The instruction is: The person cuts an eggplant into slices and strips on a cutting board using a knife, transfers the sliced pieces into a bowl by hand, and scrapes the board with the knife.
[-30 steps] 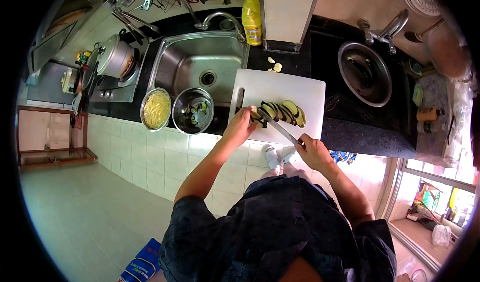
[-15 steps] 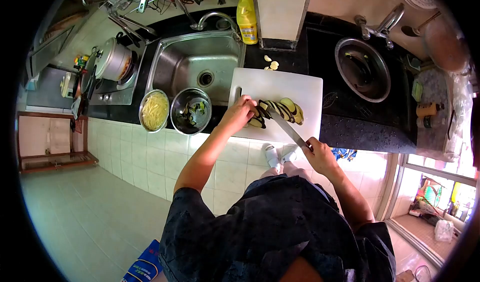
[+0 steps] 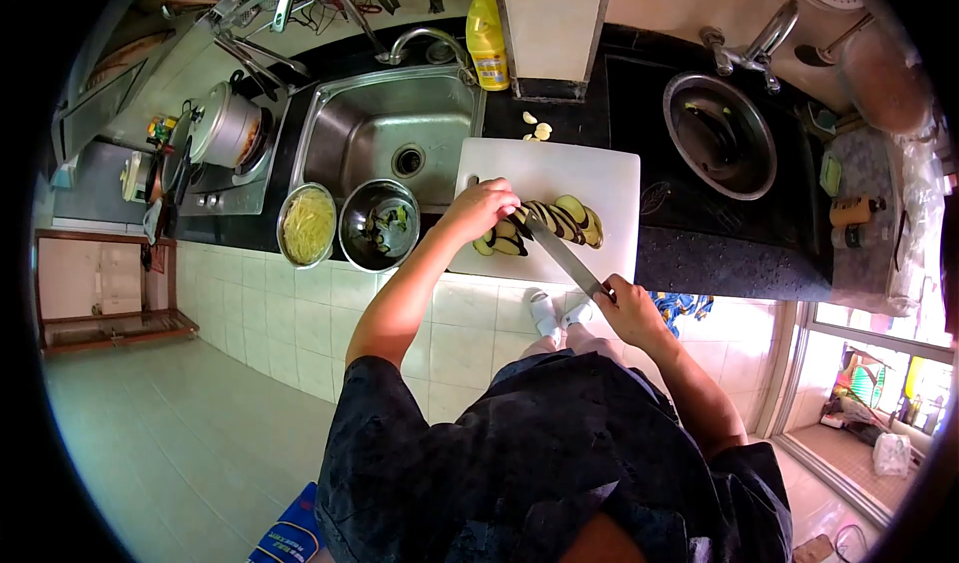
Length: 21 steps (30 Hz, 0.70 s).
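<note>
A white cutting board (image 3: 609, 178) lies on the black counter with dark-skinned, pale-fleshed vegetable slices (image 3: 569, 218) fanned in an overlapping row. More slices (image 3: 502, 240) lie loose at the board's lower left. My left hand (image 3: 486, 205) is at the left end of the row, fingers pressed together; what they pinch is too small to make out. My right hand (image 3: 629, 306) grips the handle of a knife (image 3: 564, 256), whose blade slants up and left to the row, its tip near my left fingertips.
Left of the board are a bowl of pale shreds (image 3: 308, 225), a metal bowl with dark scraps (image 3: 378, 248) and a steel sink (image 3: 335, 123). Peeled cloves (image 3: 539, 130) and a yellow bottle (image 3: 486, 43) stand behind. An oval basin (image 3: 719, 138) sits right; a pot (image 3: 228, 128) far left.
My left hand has moved slightly up and left of the loose slices, showing more of them. The knife has shifted slightly with my right hand. The view has shifted a little.
</note>
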{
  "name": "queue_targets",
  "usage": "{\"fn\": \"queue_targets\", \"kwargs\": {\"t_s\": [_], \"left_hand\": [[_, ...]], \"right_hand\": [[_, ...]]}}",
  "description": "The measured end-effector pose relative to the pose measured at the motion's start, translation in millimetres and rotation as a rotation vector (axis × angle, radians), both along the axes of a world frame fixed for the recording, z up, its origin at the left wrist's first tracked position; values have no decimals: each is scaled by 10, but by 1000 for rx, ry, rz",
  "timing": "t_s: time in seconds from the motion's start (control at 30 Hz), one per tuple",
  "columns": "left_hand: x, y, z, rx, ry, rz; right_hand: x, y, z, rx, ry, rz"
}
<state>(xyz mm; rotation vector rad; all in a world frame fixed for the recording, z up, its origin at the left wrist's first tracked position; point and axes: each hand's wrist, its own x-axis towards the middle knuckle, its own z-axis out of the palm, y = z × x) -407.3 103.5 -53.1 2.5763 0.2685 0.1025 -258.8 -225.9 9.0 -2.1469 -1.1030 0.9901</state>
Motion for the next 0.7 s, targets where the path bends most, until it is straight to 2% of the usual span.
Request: {"fn": "queue_targets", "kwargs": {"t_s": [0.13, 0.27, 0.43, 0.57, 0.7], "left_hand": [[-48, -52, -4, 5, 63, -21], [-324, -105, 60, 10, 5, 166], [-627, -239, 25, 102, 12, 156], [-649, -168, -203, 169, -99, 113], [-667, -140, -124, 14, -76, 197]], "right_hand": [[12, -2, 70, -38, -10, -14], [26, -31, 233, -81, 29, -55], [12, -31, 250, -41, 19, -18], [-25, 68, 175, -46, 35, 34], [-31, 81, 60, 7, 18, 80]]}}
